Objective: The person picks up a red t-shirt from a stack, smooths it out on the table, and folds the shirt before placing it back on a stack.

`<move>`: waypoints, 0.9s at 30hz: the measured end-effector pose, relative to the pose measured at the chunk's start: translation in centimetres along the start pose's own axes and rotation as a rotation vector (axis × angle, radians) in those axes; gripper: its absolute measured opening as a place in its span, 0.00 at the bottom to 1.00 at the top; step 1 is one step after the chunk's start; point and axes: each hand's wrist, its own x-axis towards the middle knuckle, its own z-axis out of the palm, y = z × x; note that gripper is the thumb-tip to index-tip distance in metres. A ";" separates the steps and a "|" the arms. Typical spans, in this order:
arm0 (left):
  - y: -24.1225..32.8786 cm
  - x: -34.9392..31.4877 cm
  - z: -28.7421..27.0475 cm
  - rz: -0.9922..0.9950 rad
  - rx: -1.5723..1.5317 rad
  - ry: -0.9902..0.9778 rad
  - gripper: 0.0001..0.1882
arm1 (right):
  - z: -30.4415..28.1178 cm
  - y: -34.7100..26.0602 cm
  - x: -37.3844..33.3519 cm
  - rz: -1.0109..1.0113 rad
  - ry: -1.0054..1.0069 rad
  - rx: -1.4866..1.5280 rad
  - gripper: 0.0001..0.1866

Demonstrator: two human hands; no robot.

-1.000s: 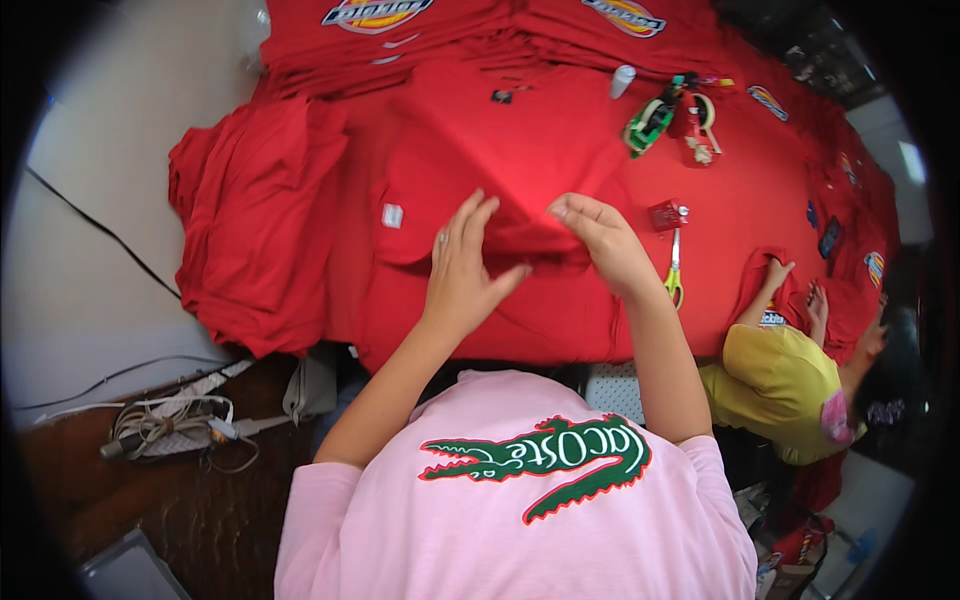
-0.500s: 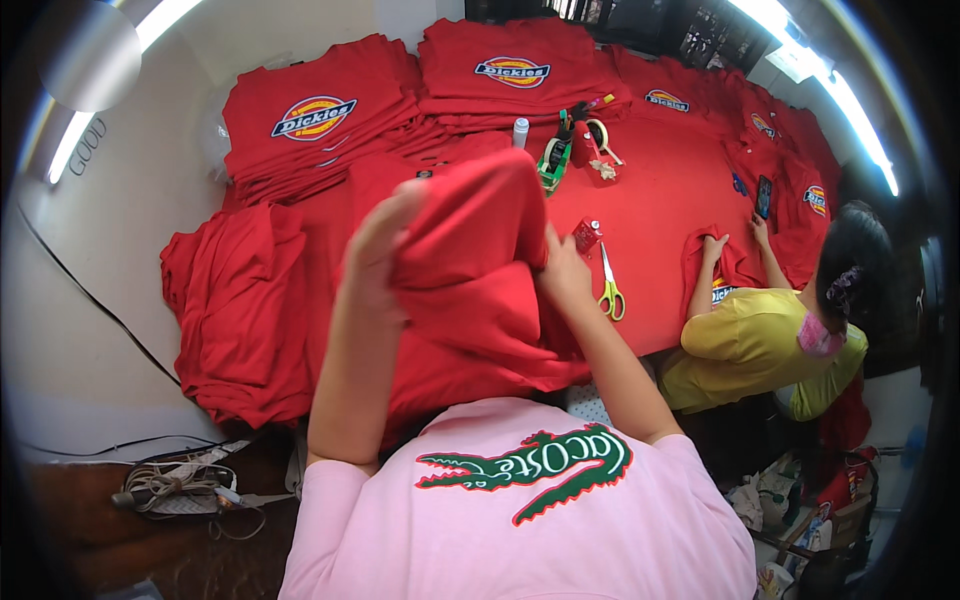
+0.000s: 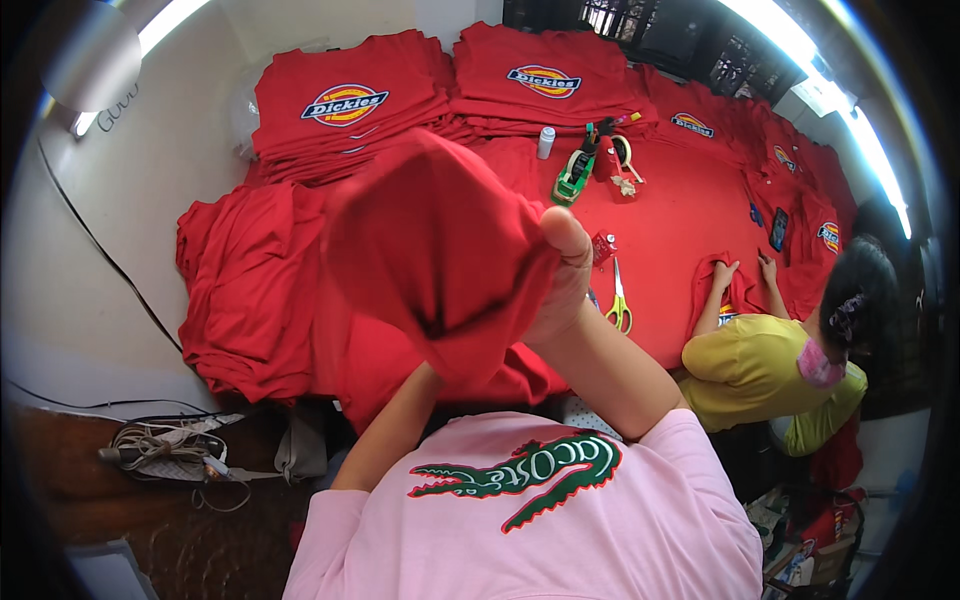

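A red shirt is held up in front of my chest, bunched and folded, hanging over the table edge. My right hand grips its right side, with the thumb on top and the fingers closed on the cloth. My left forearm rises beneath the shirt, and the left hand itself is hidden behind the fabric. Just beyond my right hand, yellow-handled scissors lie on the red tabletop next to a small red box.
Piles of red shirts with logo patches line the table's back. A loose red heap lies left. A green tape dispenser and white bottle stand mid-table. At right a co-worker in yellow handles a red garment near a phone.
The shirt has swung up and left, and its folds have shifted. My left hand, seen before at the cloth's left edge, has gone behind it. My right hand has risen a little.
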 end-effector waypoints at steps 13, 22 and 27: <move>26.7 -12.3 -0.9 0.207 0.580 -0.472 0.22 | -2.5 -13.7 -13.9 -0.009 0.798 -0.893 0.28; 33.3 -16.8 -7.5 0.139 1.642 -0.011 0.15 | 14.6 -18.5 -7.1 0.882 -0.052 -2.787 0.10; 38.1 -23.9 -8.8 0.693 1.847 0.596 0.17 | 21.5 -21.8 -5.5 0.102 0.021 -3.367 0.10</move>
